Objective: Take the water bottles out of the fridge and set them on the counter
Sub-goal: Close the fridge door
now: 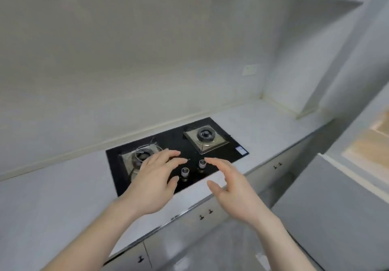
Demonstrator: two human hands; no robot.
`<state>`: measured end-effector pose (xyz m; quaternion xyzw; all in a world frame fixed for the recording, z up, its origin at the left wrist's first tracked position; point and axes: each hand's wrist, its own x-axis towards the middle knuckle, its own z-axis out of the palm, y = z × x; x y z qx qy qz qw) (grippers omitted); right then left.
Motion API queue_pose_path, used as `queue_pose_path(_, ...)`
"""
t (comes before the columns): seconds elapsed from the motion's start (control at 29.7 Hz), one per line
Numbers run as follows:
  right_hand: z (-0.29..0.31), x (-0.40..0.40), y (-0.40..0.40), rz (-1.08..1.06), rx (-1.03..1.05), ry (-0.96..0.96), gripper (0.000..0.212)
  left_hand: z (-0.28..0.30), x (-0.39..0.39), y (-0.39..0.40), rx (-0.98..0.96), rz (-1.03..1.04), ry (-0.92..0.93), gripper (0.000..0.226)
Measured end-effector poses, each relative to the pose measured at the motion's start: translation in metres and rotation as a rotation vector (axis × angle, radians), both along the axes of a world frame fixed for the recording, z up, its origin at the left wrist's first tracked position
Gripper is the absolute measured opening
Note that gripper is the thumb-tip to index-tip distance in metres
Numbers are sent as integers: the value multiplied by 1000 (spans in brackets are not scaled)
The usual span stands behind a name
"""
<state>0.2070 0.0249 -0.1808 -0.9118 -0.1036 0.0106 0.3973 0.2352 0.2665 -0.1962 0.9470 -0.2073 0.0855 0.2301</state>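
left hand (154, 183): palm down over the front of the stove, fingers spread, grip wide, holding nothing
right hand (235, 192): edge-on, thumb apart from fingers, grip wide, holding nothing; hovers over the front edge of the tabletop
stove (223, 152): black glass, set into the tabletop, two burners
left burner (140, 157): partly hidden by the left hand's fingers
right burner (205, 134): in plain view, far right of the glass
knobs (185, 171): two, near the front of the glass, between the two hands
tabletop (52, 197): pale, bare both sides of the stove
cabinets (189, 224): grey doors below the tabletop, small dark handles
water bottles: none in view
fridge: cannot tell; grey slab at lower right (336, 207) may be it
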Motion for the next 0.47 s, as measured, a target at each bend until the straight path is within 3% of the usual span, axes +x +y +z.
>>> queue_pose_path(0.13,12,-41,-92,-211,-38,-49,53,16,6,-103,16,-230,-25,50)
queue_pose_path(0.47,22,-100,-230,-605,-57,-91,51,36,29,-282,40,-632,-70,49)
